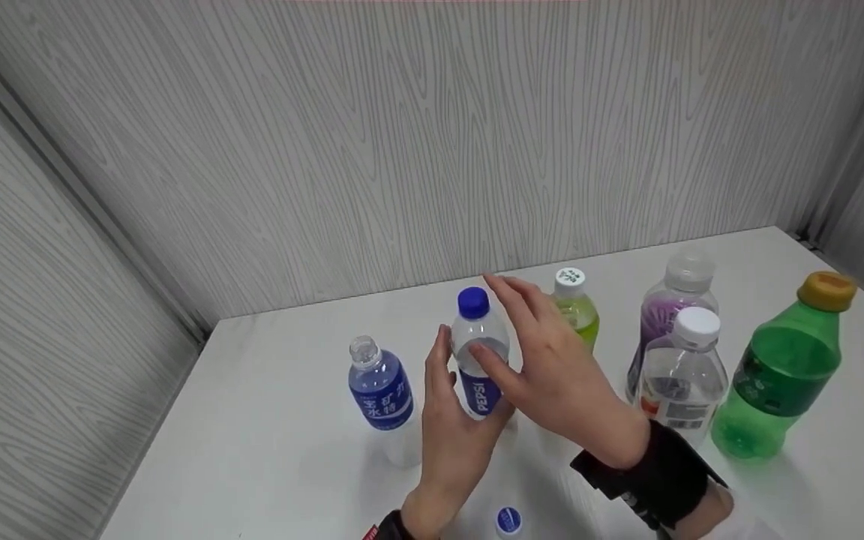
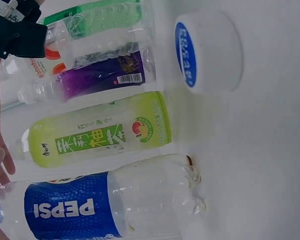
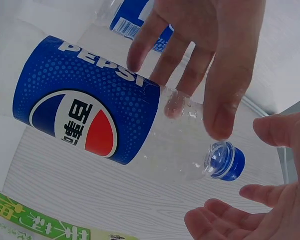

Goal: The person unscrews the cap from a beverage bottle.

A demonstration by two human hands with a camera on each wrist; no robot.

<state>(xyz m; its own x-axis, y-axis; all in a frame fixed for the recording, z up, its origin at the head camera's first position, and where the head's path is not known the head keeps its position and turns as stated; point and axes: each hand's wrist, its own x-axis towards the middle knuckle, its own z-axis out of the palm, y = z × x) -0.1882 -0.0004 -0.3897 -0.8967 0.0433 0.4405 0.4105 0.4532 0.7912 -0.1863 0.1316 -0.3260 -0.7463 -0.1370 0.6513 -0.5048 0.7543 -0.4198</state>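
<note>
Just right of centre in the head view, a clear Pepsi bottle (image 1: 480, 384), upright, with a blue cap (image 1: 473, 302) on the neck; inside, seen from the left wrist, a few brownish marks near the foot. About it, both hands: left hand (image 1: 453, 435) loosely spread, fingers raised along the left side of the bottle; right hand (image 1: 552, 367) also spread, thumb across the front of the bottle in the head view, well clear of the blue cap in the right wrist view. Cannot tell whether the left fingers press on the plastic.

Left of centre, a water bottle (image 1: 383, 394) with a blue label and an open neck. At the lower edge, a white cap (image 1: 509, 520), blue top facing up.

Behind the right hand, partly hidden, a tea bottle (image 2: 100, 130) in a yellow-green label. Toward the right of the frame, a purple-labelled bottle (image 1: 661, 319); in front of it, a clear bottle (image 1: 683, 386) with a white lid; nearest the right edge, a green bottle (image 1: 784, 367) with an orange lid. Liquid levels in these four, hard to tell.

Underneath, a smooth white surface (image 1: 267, 420), with faint shadows. Across the upper frame, a grey wood-grain panel (image 1: 402, 150); similar side panels (image 1: 27, 262) at left and right edges.
</note>
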